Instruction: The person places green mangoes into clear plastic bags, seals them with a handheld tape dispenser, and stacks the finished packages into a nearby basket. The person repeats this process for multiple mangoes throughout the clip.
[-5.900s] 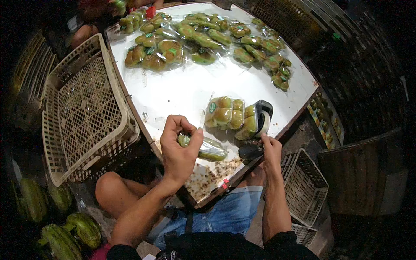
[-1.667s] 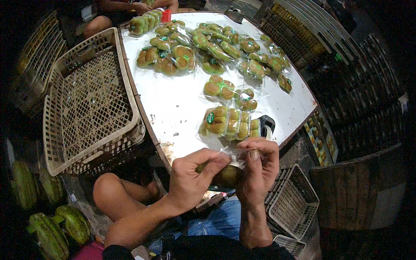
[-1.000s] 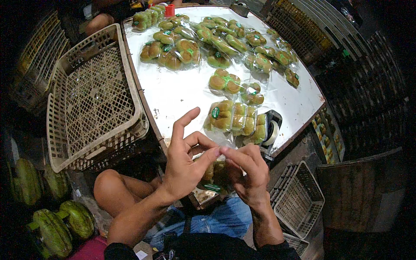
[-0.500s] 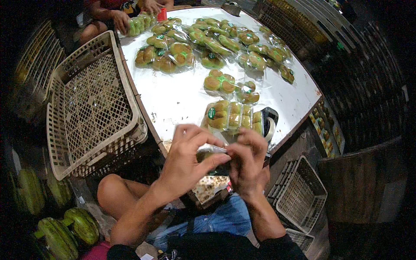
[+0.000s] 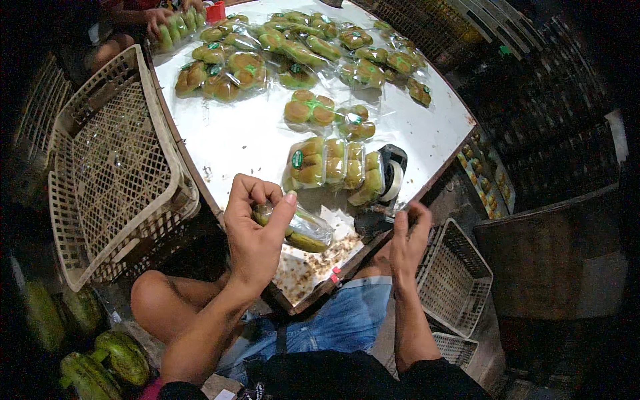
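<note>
Over the near corner of the table, my left hand (image 5: 253, 233) grips a bagged bread roll (image 5: 310, 237), green-brown and wrapped in clear plastic, thumb on top. To the right, just past the table edge, my right hand (image 5: 408, 243) holds nothing that I can see, its thumb and fingers apart and slightly blurred. It is nearest to a black tape dispenser (image 5: 393, 179) with a pale roll of tape. Left of the dispenser, touching or close to it, lie several packed bread rolls (image 5: 327, 163) in clear plastic, one with a round green sticker.
Many bagged green buns (image 5: 300, 50) cover the far part of the white table (image 5: 220, 137). Stacked plastic crates (image 5: 60, 220) stand at the left, smaller crates (image 5: 460, 280) low at the right. At the far left, another person's hand (image 5: 159, 20) handles a bread pack. Green bundles (image 5: 123, 357) lie lower left.
My hands have come apart: the left keeps the bagged roll, while the right has moved right, beyond the table edge. The whole view has shifted, with the table lying further left and up.
</note>
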